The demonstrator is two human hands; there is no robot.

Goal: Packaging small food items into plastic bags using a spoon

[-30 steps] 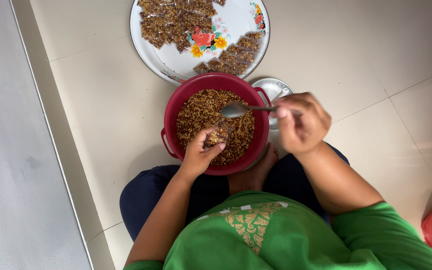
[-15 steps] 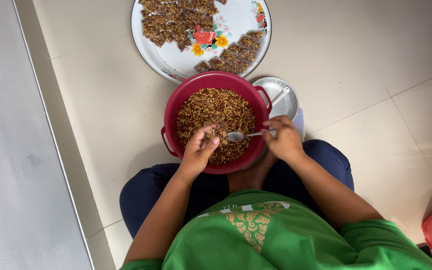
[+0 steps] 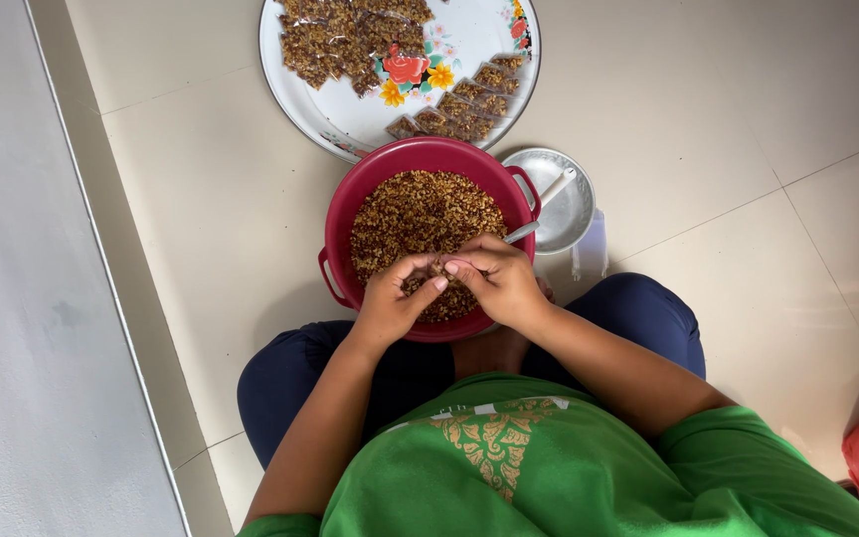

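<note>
Meeting at frame centre over the red bowl (image 3: 350, 214) of brown mix, left hand (image 3: 390, 303) and right hand (image 3: 499, 278) have fingers pinched closed on a small packet (image 3: 439, 268).

A dark red bowl (image 3: 429, 164) is holding a speckled mix (image 3: 420, 214) of brown and tan. The round tray (image 3: 350, 119) is showing white with red and yellow flowers painted on it, and brown packets (image 3: 340, 40) are lying across it. A small lid (image 3: 559, 214) is gleaming silver. The person is wearing a green shirt (image 3: 549, 477) with a gold pattern and navy trousers (image 3: 648, 318). The floor (image 3: 748, 119) is showing cream tiles.
</note>
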